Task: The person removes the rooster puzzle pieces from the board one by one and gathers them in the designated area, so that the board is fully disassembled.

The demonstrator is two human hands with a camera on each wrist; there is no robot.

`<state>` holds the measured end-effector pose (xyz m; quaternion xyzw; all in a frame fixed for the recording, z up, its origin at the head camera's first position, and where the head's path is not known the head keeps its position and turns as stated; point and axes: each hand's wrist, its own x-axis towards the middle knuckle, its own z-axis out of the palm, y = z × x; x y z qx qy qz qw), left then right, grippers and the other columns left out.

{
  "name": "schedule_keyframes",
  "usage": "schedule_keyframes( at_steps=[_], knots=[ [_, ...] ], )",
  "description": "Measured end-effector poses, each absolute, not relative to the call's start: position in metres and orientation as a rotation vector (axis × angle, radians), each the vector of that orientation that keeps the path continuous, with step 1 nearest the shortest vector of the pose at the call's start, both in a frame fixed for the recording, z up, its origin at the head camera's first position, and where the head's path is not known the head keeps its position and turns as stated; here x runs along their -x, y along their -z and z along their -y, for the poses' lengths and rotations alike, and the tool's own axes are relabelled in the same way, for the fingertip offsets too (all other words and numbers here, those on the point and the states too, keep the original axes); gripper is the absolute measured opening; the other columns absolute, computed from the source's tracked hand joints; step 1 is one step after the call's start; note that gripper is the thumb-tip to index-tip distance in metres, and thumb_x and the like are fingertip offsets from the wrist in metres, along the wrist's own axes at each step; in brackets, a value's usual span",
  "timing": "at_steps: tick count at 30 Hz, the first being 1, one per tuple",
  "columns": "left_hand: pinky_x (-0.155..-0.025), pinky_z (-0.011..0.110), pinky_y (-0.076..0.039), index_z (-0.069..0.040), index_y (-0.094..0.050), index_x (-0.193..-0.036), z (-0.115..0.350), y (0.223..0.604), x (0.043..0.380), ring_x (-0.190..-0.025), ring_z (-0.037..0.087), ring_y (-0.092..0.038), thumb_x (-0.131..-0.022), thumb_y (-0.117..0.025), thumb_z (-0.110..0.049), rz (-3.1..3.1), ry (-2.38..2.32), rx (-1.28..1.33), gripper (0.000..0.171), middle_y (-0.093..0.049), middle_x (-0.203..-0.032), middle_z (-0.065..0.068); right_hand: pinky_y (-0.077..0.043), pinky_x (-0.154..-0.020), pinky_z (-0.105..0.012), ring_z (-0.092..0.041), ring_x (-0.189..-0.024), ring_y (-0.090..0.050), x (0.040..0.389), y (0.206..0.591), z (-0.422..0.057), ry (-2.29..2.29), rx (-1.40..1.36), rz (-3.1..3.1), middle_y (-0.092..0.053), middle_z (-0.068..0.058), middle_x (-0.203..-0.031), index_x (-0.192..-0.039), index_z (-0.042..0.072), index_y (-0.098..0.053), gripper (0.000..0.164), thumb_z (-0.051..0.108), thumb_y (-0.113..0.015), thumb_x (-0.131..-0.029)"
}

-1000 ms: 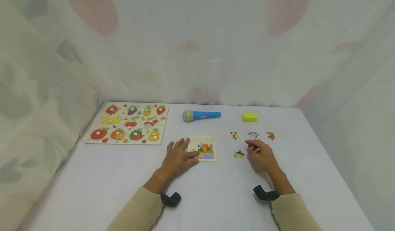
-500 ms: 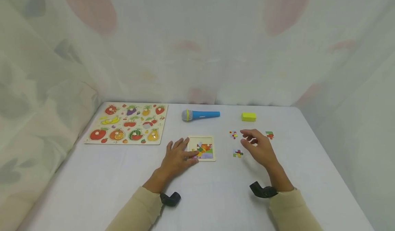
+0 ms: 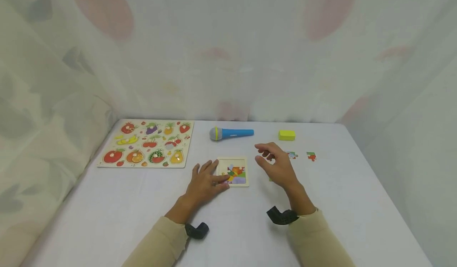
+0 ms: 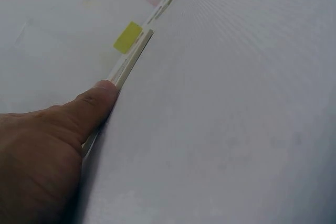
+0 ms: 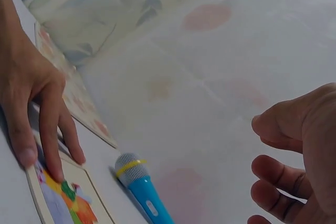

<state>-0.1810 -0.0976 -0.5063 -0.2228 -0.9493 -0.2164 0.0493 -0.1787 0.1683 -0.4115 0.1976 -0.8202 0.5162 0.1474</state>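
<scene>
A small wooden jigsaw tray point(image 3: 247, 183) lies on the table, partly filled with colourful pieces along its lower and right parts. My left hand point(image 3: 202, 184) rests over its left side with fingers spread; in the left wrist view the thumb point(image 4: 94, 103) lies along the tray's edge. Above the table, right of the tray, hovers my right hand point(image 3: 280, 167), its fingers loosely bent and thumb apart, holding nothing. Beyond its knuckles lie a blue-white jigsaw piece point(image 3: 292, 155) and a red-green jigsaw piece point(image 3: 311, 156). A sliver of another piece point(image 3: 270, 179) peeks out beneath the hand.
A fruit peg puzzle board point(image 3: 145, 144) lies at the back left. Behind the tray is a blue toy microphone point(image 3: 235, 133) with a grey head. A yellow block point(image 3: 287, 135) stands at the back right. Patterned curtains point(image 3: 228, 60) enclose the table's back and sides.
My right hand has moved left and a little farther from me, passing over the loose pieces, and now covers the ones nearest the tray. The left hand has stayed put.
</scene>
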Motion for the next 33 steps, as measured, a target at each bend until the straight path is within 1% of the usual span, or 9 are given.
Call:
schedule_keyframes(
  at_steps=[2, 4, 9, 13, 18, 23, 28, 33],
  knots=[
    [-0.108, 0.06, -0.008, -0.035, -0.07, -0.118, 0.097, 0.507, 0.181, -0.14, 0.032, -0.025, -0.084, -0.066, -0.057, 2.894, 0.656, 0.676, 0.04, -0.037, -0.151, 0.009, -0.047, -0.078, -0.045, -0.027, -0.094, -0.055, 0.181, 0.414, -0.161, -1.477, -0.576, 2.367, -0.061, -0.005, -0.102, -0.121, 0.005, -0.065, 0.031, 0.007, -0.068, -0.09],
    [-0.108, 0.061, -0.008, -0.036, -0.07, -0.118, 0.098, 0.508, 0.181, -0.14, 0.032, -0.025, -0.084, -0.065, -0.057, 2.889, 0.643, 0.674, 0.04, -0.037, -0.151, 0.008, -0.048, -0.079, -0.043, -0.025, -0.093, -0.054, 0.185, 0.418, -0.154, -1.482, -0.579, 2.37, -0.061, -0.005, -0.102, -0.121, 0.006, -0.065, 0.03, 0.008, -0.067, -0.091],
    [-0.107, 0.062, -0.011, -0.036, -0.07, -0.116, 0.098, 0.511, 0.182, -0.138, 0.033, -0.028, -0.084, -0.065, -0.058, 2.864, 0.63, 0.678, 0.04, -0.04, -0.149, 0.009, -0.048, -0.078, -0.047, -0.024, -0.092, -0.054, 0.194, 0.432, -0.139, -1.528, -0.588, 2.375, -0.061, -0.011, -0.102, -0.121, 0.006, -0.065, 0.03, 0.008, -0.065, -0.091],
    [-0.107, 0.063, -0.011, -0.036, -0.071, -0.116, 0.098, 0.511, 0.182, -0.138, 0.034, -0.029, -0.083, -0.066, -0.057, 2.852, 0.63, 0.686, 0.039, -0.04, -0.149, 0.01, -0.048, -0.078, -0.047, -0.025, -0.09, -0.054, 0.198, 0.446, -0.13, -1.546, -0.582, 2.397, -0.06, -0.013, -0.101, -0.121, 0.005, -0.065, 0.031, 0.006, -0.065, -0.09],
    [-0.107, 0.063, -0.011, -0.037, -0.071, -0.116, 0.098, 0.512, 0.182, -0.138, 0.033, -0.029, -0.084, -0.066, -0.058, 2.859, 0.628, 0.687, 0.039, -0.04, -0.149, 0.009, -0.049, -0.074, -0.041, -0.024, -0.087, -0.054, 0.203, 0.465, -0.123, -1.559, -0.587, 2.433, -0.06, -0.014, -0.099, -0.12, 0.003, -0.064, 0.032, 0.004, -0.067, -0.088],
    [-0.108, 0.061, -0.01, -0.037, -0.07, -0.117, 0.098, 0.511, 0.181, -0.138, 0.032, -0.028, -0.084, -0.066, -0.058, 2.866, 0.642, 0.681, 0.039, -0.039, -0.15, 0.008, -0.049, -0.073, -0.033, -0.019, -0.085, -0.056, 0.204, 0.478, -0.12, -1.535, -0.571, 2.514, -0.061, -0.012, -0.099, -0.121, 0.005, -0.064, 0.033, 0.005, -0.068, -0.088],
    [-0.108, 0.061, -0.01, -0.036, -0.071, -0.116, 0.098, 0.51, 0.18, -0.138, 0.032, -0.029, -0.084, -0.067, -0.056, 2.861, 0.652, 0.682, 0.038, -0.039, -0.15, 0.008, -0.049, -0.074, -0.033, -0.018, -0.083, -0.055, 0.205, 0.488, -0.117, -1.434, -0.581, 2.61, -0.06, -0.009, -0.099, -0.123, 0.005, -0.064, 0.036, 0.002, -0.068, -0.087],
    [-0.107, 0.061, -0.011, -0.036, -0.071, -0.116, 0.099, 0.509, 0.18, -0.138, 0.032, -0.029, -0.084, -0.067, -0.056, 2.85, 0.648, 0.69, 0.038, -0.04, -0.149, 0.008, -0.049, -0.076, -0.034, -0.016, -0.085, -0.055, 0.205, 0.494, -0.114, -1.361, -0.58, 2.678, -0.059, -0.006, -0.099, -0.123, 0.005, -0.064, 0.037, 0.001, -0.068, -0.086]
  ],
)
